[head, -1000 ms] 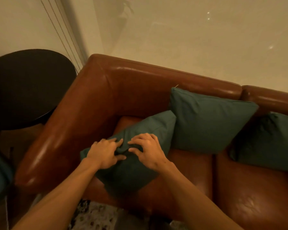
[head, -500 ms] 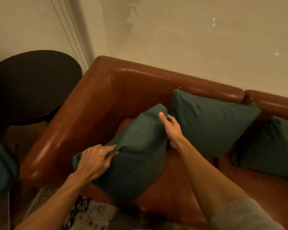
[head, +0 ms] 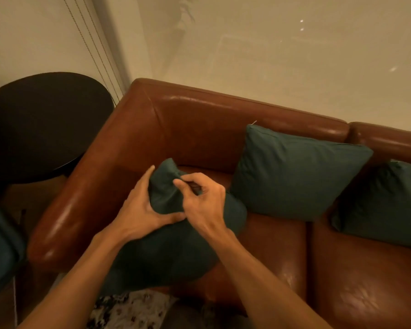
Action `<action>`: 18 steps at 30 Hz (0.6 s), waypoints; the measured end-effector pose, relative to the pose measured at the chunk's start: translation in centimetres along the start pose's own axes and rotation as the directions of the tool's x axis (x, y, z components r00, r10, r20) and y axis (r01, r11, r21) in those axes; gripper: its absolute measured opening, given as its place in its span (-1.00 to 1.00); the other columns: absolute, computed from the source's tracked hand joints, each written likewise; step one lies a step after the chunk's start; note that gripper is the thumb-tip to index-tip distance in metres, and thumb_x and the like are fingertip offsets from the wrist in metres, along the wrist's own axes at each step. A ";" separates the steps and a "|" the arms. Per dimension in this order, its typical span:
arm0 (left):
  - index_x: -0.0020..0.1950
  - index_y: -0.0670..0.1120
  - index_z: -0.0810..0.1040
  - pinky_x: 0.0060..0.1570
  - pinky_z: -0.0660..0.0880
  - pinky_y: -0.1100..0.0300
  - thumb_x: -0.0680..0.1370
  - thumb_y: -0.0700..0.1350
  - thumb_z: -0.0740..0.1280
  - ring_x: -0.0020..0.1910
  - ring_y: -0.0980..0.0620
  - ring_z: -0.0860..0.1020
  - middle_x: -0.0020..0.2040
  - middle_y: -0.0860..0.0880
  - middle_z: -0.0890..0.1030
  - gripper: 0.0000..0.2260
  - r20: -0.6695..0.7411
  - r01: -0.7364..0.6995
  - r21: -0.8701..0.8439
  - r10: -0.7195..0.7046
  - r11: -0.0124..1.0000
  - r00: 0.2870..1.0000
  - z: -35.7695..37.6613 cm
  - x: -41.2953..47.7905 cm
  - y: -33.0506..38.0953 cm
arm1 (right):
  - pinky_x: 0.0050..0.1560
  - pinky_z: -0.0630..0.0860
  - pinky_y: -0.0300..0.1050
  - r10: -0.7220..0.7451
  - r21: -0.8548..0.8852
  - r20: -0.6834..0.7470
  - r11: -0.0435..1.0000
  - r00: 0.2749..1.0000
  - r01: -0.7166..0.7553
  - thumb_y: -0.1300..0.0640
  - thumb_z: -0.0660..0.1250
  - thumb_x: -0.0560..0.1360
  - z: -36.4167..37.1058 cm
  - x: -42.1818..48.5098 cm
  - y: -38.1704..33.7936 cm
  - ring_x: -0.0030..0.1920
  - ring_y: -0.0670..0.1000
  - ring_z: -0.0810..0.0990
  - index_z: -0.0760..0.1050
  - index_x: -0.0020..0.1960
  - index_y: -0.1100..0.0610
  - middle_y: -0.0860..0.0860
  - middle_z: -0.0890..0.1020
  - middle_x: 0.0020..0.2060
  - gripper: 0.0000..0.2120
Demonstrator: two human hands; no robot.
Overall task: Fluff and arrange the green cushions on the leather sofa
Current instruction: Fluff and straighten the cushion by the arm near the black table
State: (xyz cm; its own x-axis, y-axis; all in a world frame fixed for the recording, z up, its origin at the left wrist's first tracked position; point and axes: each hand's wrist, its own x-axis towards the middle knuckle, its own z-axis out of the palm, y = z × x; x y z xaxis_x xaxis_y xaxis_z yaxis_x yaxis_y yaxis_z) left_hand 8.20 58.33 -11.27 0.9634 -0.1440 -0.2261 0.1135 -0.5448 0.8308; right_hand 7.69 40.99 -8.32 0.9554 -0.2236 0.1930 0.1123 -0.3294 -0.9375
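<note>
Left hand [head: 141, 210] and right hand [head: 203, 205] grip the near cushion [head: 173, 243] corner.

Dark round table [head: 40, 119] beside beige wall [head: 271, 55]

The left hand [head: 140, 210] and right hand [head: 204, 205], with their forearms, are covering much of the near green cushion [head: 176, 252]. The right edge is cutting off the far green cushion [head: 384, 205] and the leather sofa [head: 199, 129]. The left edge is cropping the round dark table [head: 40, 124] and a teal shape [head: 0, 248] too partial to identify.
</note>
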 end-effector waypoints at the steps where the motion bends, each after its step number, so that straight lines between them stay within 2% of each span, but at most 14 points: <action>1: 0.53 0.24 0.11 0.39 0.37 0.00 0.01 0.34 0.64 0.45 0.13 0.36 0.49 0.10 0.36 0.20 -0.003 -0.034 -0.038 0.034 0.999 0.999 -0.3 0.6 0.6 | -0.15 0.59 -0.20 -0.037 0.007 0.027 0.999 0.999 0.037 0.13 0.50 0.44 0.3 -0.3 -0.7 -0.21 -0.13 0.66 0.68 -0.14 0.12 -0.05 0.71 -0.23 -0.94; 3: 0.39 0.22 0.34 0.23 0.47 0.15 0.00 0.32 0.64 0.26 0.22 0.51 0.28 0.19 0.54 0.01 -0.023 -0.083 -0.057 0.082 0.995 0.996 -1.1 0.9 1.7 | -0.15 0.60 -0.16 -0.063 0.003 0.055 0.998 0.996 0.063 0.12 0.50 0.44 0.5 -0.4 -1.4 -0.18 -0.12 0.66 0.68 -0.12 0.12 -0.04 0.71 -0.21 -0.93; 5: 0.20 0.22 0.50 0.08 0.53 0.23 0.05 0.28 0.62 0.09 0.28 0.60 0.09 0.24 0.64 -0.24 -0.062 -0.111 -0.052 0.108 0.992 0.992 -1.3 0.4 1.9 | -0.14 0.58 -0.20 -0.051 -0.005 0.080 0.999 0.995 0.051 0.10 0.52 0.41 0.5 -0.5 -1.0 -0.17 -0.13 0.66 0.69 -0.14 0.10 -0.05 0.71 -0.20 -0.92; 8: 0.04 0.38 0.57 -0.02 0.57 0.22 0.17 0.23 0.54 -0.04 0.32 0.63 -0.03 0.33 0.66 -0.55 -0.111 -0.086 -0.026 0.083 0.996 0.990 -0.2 -1.0 0.8 | -0.08 0.58 -0.17 -0.061 -0.058 0.217 0.995 0.974 0.075 0.06 0.55 0.38 0.5 -1.4 0.9 -0.14 -0.14 0.66 0.70 -0.15 0.06 -0.07 0.72 -0.18 -0.90; 10: -0.05 0.48 0.55 -0.09 0.58 0.16 0.25 0.13 0.57 -0.11 0.32 0.63 -0.11 0.38 0.65 -0.62 -0.145 -0.061 -0.005 0.060 0.998 0.988 0.8 -1.9 -0.2 | 0.02 0.57 -0.08 -0.040 -0.021 0.313 0.999 0.949 0.049 0.03 0.53 0.39 0.0 -1.8 2.3 -0.07 -0.13 0.66 0.69 -0.14 0.02 -0.08 0.72 -0.14 -0.91; 11: -0.08 0.50 0.55 -0.10 0.58 0.15 0.30 0.04 0.60 -0.13 0.31 0.63 -0.13 0.39 0.65 -0.59 -0.172 -0.055 -0.004 0.053 0.998 0.984 1.1 -2.3 -0.6 | 0.07 0.57 -0.06 -0.009 0.019 0.323 1.000 0.946 0.004 0.02 0.51 0.41 -0.4 -1.8 2.8 -0.03 -0.12 0.66 0.69 -0.15 0.00 -0.09 0.71 -0.13 -0.93; 13: -0.14 0.50 0.55 -0.07 0.56 0.17 0.33 -0.08 0.62 -0.12 0.35 0.62 -0.17 0.44 0.63 -0.53 -0.226 -0.029 -0.016 0.024 0.999 0.974 0.9 -2.4 -0.9 | 0.12 0.54 -0.06 0.090 0.026 0.271 0.995 0.958 -0.100 0.01 0.47 0.45 -1.5 -1.2 4.7 0.00 -0.13 0.64 0.67 -0.15 -0.09 -0.12 0.70 -0.12 -0.99; 15: -0.17 0.48 0.58 0.00 0.53 0.23 0.31 -0.10 0.63 -0.10 0.39 0.60 -0.19 0.44 0.63 -0.54 -0.275 -0.005 -0.067 -0.014 0.998 0.961 0.0 -2.3 -1.2 | 0.25 0.47 -0.03 0.256 -0.158 0.217 0.962 0.942 -0.225 -0.09 0.42 0.47 -2.8 -0.2 7.3 0.12 -0.09 0.59 0.63 -0.04 -0.16 -0.09 0.66 0.00 -0.92; 16: -0.18 0.45 0.59 0.00 0.53 0.25 0.30 -0.10 0.63 -0.11 0.40 0.61 -0.20 0.43 0.63 -0.56 -0.312 0.005 -0.094 -0.035 0.996 0.949 -0.7 -2.3 -1.0 | 0.33 0.41 -0.01 0.393 -0.261 0.203 0.904 0.897 -0.338 -0.18 0.39 0.47 -3.2 0.4 8.5 0.21 -0.03 0.54 0.59 0.09 -0.17 0.00 0.62 0.13 -0.78; 18: -0.19 0.35 0.64 -0.06 0.54 0.33 0.29 -0.13 0.63 -0.17 0.43 0.60 -0.24 0.42 0.63 -0.63 -0.411 -0.003 -0.140 -0.055 0.990 0.910 -2.0 -2.4 -0.4 | 0.46 0.28 0.01 0.680 -0.348 0.202 0.723 0.705 -0.597 -0.34 0.32 0.45 -3.8 1.1 10.1 0.41 0.13 0.37 0.41 0.37 -0.15 0.16 0.40 0.40 -0.45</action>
State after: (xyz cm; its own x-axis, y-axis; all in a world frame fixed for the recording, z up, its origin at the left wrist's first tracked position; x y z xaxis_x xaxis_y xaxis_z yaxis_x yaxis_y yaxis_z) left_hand 6.35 60.53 -10.08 0.9702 0.2386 -0.0425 0.1432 -0.4231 0.8947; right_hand 8.87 33.93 -16.50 0.8050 -0.1965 -0.5598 -0.5845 -0.4241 -0.6917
